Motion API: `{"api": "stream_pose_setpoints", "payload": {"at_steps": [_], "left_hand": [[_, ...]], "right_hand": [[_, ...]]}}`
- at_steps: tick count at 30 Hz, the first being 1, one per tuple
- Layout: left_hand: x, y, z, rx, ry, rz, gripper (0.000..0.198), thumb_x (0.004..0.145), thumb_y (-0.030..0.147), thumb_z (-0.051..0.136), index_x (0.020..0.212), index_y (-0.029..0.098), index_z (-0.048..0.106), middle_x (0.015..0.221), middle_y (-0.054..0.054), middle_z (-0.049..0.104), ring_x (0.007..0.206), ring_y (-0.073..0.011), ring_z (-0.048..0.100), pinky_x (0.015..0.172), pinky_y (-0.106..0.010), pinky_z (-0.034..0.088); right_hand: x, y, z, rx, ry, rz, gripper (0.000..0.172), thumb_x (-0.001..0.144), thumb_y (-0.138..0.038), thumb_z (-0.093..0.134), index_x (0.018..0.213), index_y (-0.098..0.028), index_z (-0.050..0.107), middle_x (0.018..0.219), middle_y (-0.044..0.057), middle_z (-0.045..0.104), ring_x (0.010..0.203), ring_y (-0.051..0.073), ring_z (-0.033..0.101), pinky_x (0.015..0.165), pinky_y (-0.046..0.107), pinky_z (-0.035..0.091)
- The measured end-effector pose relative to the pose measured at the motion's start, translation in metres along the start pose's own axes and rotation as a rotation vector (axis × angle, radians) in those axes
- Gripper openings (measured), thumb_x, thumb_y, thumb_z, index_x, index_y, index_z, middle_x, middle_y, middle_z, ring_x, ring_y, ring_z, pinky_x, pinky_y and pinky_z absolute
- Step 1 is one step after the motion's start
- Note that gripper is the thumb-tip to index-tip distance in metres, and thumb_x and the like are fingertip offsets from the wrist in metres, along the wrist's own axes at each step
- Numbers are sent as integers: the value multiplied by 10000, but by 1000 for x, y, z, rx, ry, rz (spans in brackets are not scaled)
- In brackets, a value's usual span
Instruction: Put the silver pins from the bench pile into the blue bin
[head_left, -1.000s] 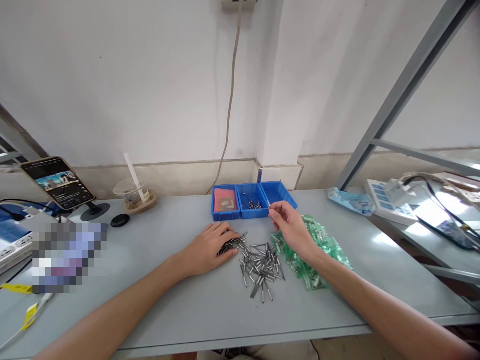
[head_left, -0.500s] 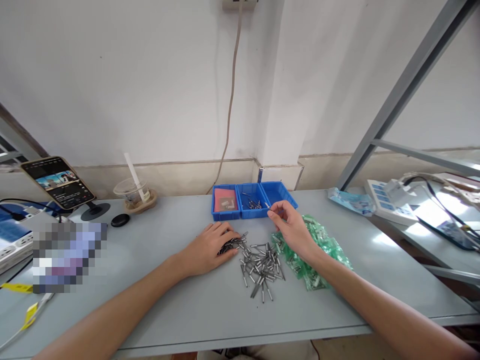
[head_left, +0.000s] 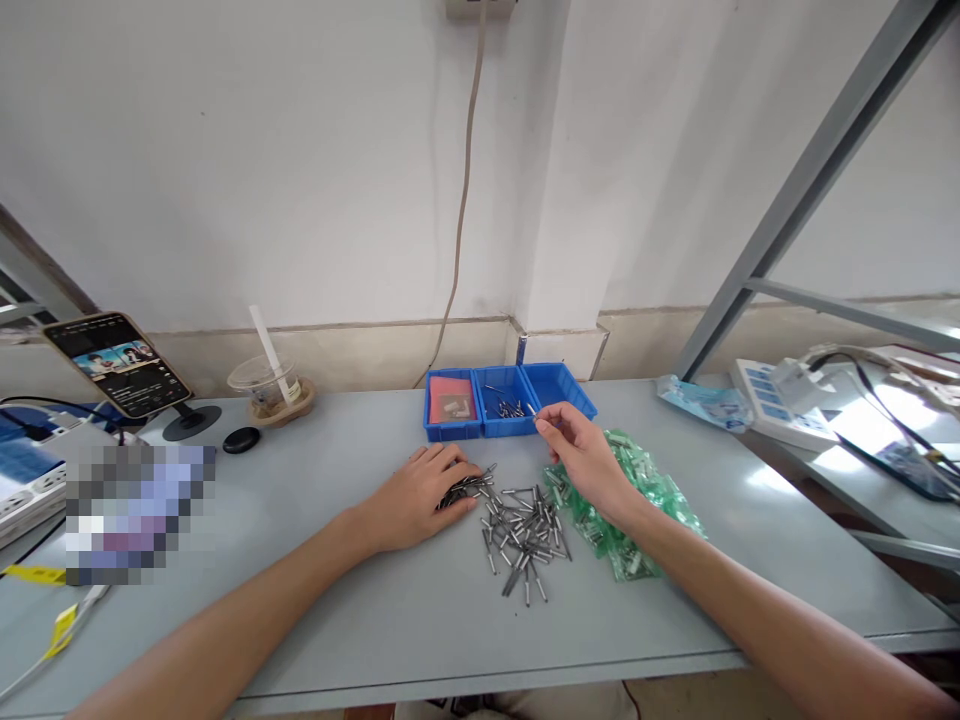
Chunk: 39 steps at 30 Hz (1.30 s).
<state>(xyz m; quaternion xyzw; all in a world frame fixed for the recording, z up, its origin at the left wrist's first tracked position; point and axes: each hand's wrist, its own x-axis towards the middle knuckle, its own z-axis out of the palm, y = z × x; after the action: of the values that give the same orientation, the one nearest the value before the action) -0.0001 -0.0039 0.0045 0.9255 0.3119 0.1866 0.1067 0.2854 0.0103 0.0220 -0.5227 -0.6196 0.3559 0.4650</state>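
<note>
Between the thumb and index finger of my right hand [head_left: 576,447] is a blind rivet [head_left: 532,409], its tip just in front of the blue bins. My left hand [head_left: 431,492] lies on the table, fingers curled round a bunch of blind rivets [head_left: 459,488] partly hidden under the palm. A loose pile of rivets [head_left: 531,530] spreads between my hands. Green plastic bags [head_left: 637,520] of rivets lie beneath and beside my right wrist. The middle blue bin [head_left: 510,428] holds several rivets; the left blue bin [head_left: 453,431] has a pink sheet and a small bag inside.
A right blue bin [head_left: 559,385] joins the others near the wall. Toward the left stand a phone [head_left: 120,365] on a stand, a plastic cup [head_left: 262,378] with a straw and a black round object [head_left: 241,440]. A blue packet [head_left: 703,402] and a power strip [head_left: 780,405] lie at right.
</note>
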Motion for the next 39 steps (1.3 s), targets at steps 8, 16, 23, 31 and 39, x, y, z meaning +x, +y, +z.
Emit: {"api": "stream_pose_setpoints", "payload": {"at_steps": [8,16,23,31,39], "left_hand": [[0,0,1,18,16,7,332,1086,373,548,1394,258,594,1233,-89,614,1130,-261,587,1007,-423,493],[0,-1,2,18,17,6,326,1085,369,553,1389,258,598,1233,-88,614,1126,-258,585,1002,-426,498],[0,-1,1,15,25,12,327,1085,367,553,1390,256,596,1231,-89,615,1127,-259,589,1000,-424,499],[0,-1,2,17,19,7,318,1080,358,563,1379,254,596,1240,-85,614,1127,-254,586,1006,-422,492],[-1,-2,2,18,29,17,328,1083,366,557,1390,257,595,1227,-89,614,1120,-255,588,1005,-423,493]], "right_hand": [[-3,-2,0,276,-153,88,296,992,-525,645,1006,-237,710,861,-1,573,684,135,464,636,289,418],[-3,-1,0,425,-189,151,304,968,-517,697,993,-215,715,821,-8,538,663,125,426,616,278,395],[-4,-4,1,347,-137,110,288,976,-507,661,1018,-223,679,835,-10,554,666,129,450,629,290,424],[-5,-6,3,38,-57,-3,248,983,-496,617,972,-248,618,787,-12,554,644,159,496,583,308,413],[-5,-2,0,-110,3,-164,185,991,-441,639,988,-258,615,849,20,613,773,209,556,700,353,473]]}}
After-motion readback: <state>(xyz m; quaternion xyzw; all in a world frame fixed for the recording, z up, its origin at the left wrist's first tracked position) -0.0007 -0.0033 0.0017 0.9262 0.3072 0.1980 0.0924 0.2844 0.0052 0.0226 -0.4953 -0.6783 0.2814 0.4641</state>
